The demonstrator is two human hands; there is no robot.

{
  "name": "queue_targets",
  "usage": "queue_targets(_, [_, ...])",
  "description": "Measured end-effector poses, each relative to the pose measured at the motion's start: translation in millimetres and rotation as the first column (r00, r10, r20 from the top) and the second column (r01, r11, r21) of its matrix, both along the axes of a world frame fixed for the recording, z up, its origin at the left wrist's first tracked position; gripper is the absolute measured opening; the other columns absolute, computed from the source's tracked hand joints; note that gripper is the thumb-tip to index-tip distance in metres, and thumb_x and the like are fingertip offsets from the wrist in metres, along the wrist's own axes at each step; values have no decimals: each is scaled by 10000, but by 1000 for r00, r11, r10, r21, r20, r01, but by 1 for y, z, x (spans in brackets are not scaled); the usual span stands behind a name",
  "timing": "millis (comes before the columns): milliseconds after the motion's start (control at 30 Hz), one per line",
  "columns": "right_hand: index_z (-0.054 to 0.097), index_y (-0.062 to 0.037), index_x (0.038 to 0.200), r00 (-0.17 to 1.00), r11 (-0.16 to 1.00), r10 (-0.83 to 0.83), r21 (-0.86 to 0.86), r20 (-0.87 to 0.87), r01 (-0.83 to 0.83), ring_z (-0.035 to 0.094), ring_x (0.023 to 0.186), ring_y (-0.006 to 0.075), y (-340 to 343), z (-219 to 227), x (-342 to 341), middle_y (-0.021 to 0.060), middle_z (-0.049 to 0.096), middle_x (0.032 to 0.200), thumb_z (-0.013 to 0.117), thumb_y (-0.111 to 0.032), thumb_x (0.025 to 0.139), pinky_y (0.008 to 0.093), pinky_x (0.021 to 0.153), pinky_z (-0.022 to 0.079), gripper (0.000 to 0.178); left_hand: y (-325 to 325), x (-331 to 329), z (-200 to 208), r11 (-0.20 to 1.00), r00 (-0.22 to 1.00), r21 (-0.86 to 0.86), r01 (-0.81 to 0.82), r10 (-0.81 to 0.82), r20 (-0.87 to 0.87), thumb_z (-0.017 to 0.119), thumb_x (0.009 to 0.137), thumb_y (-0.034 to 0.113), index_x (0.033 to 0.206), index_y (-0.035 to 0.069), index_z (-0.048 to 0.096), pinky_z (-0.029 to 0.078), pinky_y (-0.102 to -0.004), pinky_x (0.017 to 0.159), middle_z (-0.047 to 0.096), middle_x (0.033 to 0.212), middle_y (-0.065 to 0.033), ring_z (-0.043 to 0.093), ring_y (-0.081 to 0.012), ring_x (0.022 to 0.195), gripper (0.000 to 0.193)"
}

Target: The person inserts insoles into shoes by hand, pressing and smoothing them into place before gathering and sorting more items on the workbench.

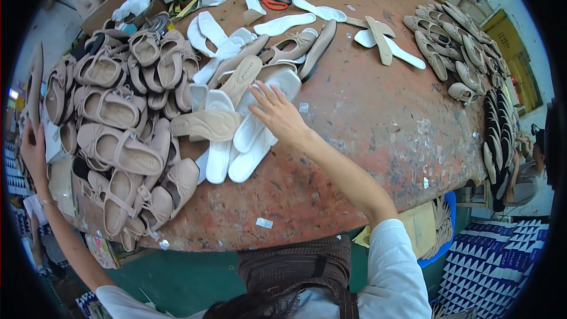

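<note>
Shoe workshop, worn workbench (366, 118), piled beige shoes (118, 142), loose white insoles (248, 142), scissors (276, 3)

A worn reddish table (366, 124) carries beige shoes (118, 147) heaped left, white insoles (248, 142) centre, orange-handled scissors (275, 3) far, more shoes (449, 41) far right.

Beige ballet flats (118, 147) w/ straps; white insoles (251, 142) plus tan ones (207, 124). Worktable (366, 118) rusty red-brown, mottled w/ pale scuffs. Scissors (276, 3) orange-handled. Sleeve (396, 272) white. Floor mat (496, 266) blue-white triangle pattern.

White short sleeves, dark brown apron.
</note>
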State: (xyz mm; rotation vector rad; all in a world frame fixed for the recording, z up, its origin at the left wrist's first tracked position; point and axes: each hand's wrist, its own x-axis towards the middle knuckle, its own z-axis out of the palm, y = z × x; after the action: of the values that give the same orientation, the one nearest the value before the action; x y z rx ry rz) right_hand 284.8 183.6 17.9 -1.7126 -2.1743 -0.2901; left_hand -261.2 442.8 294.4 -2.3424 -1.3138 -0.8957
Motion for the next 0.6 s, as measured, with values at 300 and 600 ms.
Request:
queue_targets(300, [570, -19, 1078, 773, 935, -351, -156, -528, 318, 711, 827, 279, -101, 56, 67, 111, 708, 998, 625, -62, 871, 385, 693, 571, 219, -51, 291, -71, 932, 923, 54, 359, -346, -167, 643, 854, 50, 1150, 40, 659, 469, -374, 964, 660, 1175, -140, 621, -319, 1093, 297])
queue_targets(600, [317, 34, 1441, -641, 942, 126, -112, -757, 317, 553, 1245, 364, -215, 36, 82, 328, 480, 1365, 525, -107, 953, 462, 1033, 493, 549, -162, 613, -247, 689, 870, -639, 342, -489, -61, 732, 809, 280, 878, 2, 723, 507, -446, 828, 701, 962, -156, 649, -323, 979, 286])
